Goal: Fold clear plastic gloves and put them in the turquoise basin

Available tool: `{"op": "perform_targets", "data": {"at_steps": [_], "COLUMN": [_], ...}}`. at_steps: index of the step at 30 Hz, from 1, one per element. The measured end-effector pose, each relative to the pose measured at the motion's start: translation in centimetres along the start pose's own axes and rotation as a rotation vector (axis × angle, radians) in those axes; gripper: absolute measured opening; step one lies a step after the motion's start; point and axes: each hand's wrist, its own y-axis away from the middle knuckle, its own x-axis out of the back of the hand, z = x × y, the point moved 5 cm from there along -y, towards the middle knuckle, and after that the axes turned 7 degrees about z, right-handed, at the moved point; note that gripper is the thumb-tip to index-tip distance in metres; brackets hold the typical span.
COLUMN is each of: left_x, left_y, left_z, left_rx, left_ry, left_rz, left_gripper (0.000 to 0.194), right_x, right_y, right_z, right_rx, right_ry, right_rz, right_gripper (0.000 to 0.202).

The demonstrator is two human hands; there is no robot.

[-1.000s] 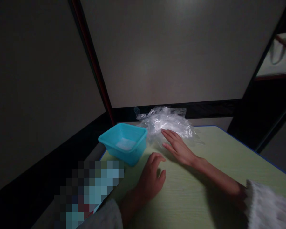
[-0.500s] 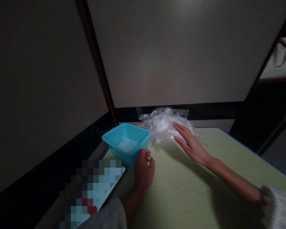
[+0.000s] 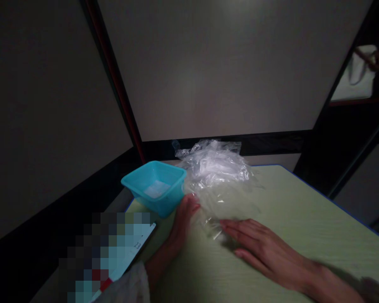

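Note:
A crumpled clear plastic bag (image 3: 221, 166) with whitish contents lies at the far side of the table, its loose near part spread toward me. My right hand (image 3: 259, 248) is at the bag's near edge, fingers stretched out and close together, touching the film. My left hand (image 3: 183, 214) stands beside the right wall of a turquoise plastic basket (image 3: 164, 204), close to the bag's left edge. Its fingers look loosely extended but are blurred; no held thing shows. Something pale and flat lies in the basket.
The light green table (image 3: 290, 210) has a blue edge. At lower left is a pale board-like object (image 3: 129, 252) with a red patch, partly pixelated. Dark-trimmed panels (image 3: 214, 71) rise behind the table. A white item (image 3: 355, 80) sits on a shelf at right.
My right hand has come down and nearer, from above the bag to its near edge. The bag's loose film now spreads toward me. My left hand has uncurled somewhat beside the basket.

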Motion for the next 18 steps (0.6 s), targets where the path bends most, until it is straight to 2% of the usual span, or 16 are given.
{"op": "perform_targets", "data": {"at_steps": [5, 9, 13, 18], "left_x": [-1.2, -1.6, -2.0, -2.2], "left_y": [2.4, 3.7, 4.0, 3.9], "left_z": [-0.6, -0.2, -0.5, -0.5], "left_rx": [0.284, 0.429, 0.438, 0.31], "left_ry": [0.247, 0.353, 0.309, 0.115], "left_rz": [-0.244, -0.336, -0.323, -0.281], "left_gripper": [0.049, 0.051, 0.043, 0.042], "right_x": [-0.5, -1.0, -1.1, -0.7], "right_y": [-0.2, 0.2, 1.2, 1.9], "right_z": [-2.5, -3.3, -2.9, -2.6], "right_rx": [0.174, 0.195, 0.207, 0.183], "right_ry": [-0.041, -0.136, -0.307, -0.478], "right_rz": [-0.108, -0.187, -0.132, -0.157], "right_gripper": [0.042, 0.047, 0.05, 0.048]}}
